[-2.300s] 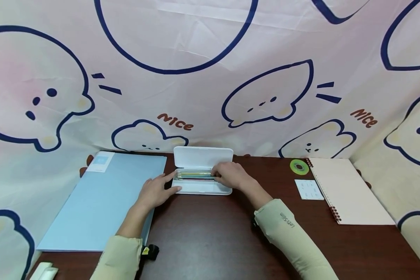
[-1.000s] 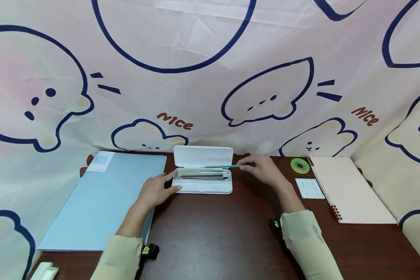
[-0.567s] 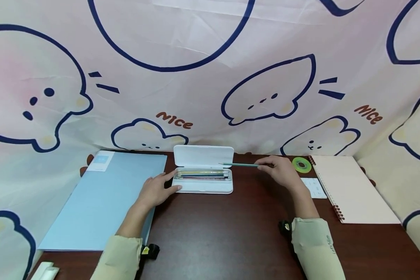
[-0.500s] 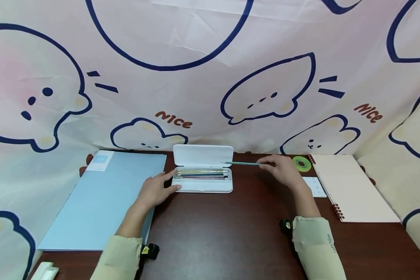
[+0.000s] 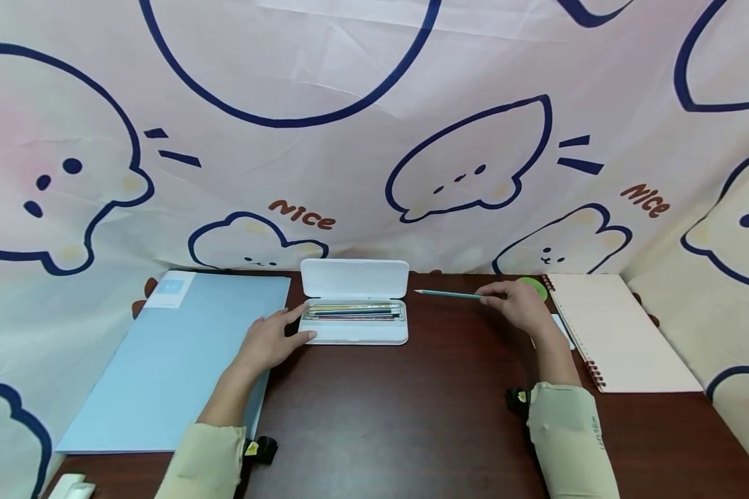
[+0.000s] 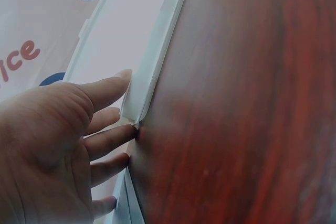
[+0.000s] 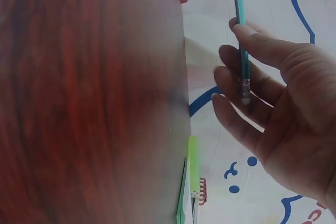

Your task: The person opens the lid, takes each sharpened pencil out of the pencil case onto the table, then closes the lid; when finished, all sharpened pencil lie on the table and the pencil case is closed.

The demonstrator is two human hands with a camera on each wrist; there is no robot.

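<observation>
A teal pencil (image 5: 447, 294) is pinched near its eraser end between the thumb and fingers of my right hand (image 5: 514, 305). It lies level in the head view, its tip pointing left at the pencil case. In the right wrist view the pencil (image 7: 241, 30) shows a metal ferrule and a pale eraser by the palm. The white pencil case (image 5: 356, 334) has its lid raised, with several pencils (image 5: 352, 312) lying inside. My left hand (image 5: 270, 341) rests at the case's left end, fingers spread and thumb on the front rim (image 6: 142, 93).
A blue folder (image 5: 181, 360) lies at the left. On the right are a spiral notebook (image 5: 618, 333), a green roll (image 5: 539, 285) and a white card (image 5: 562, 331), both partly behind my right hand. A white object (image 5: 71, 487) sits at the near left corner. A patterned cloth stands behind the table.
My right hand has drawn the teal pencil out of the case and carried it to the right, past the case's end. The left hand stays on the case. The head view shifts slightly.
</observation>
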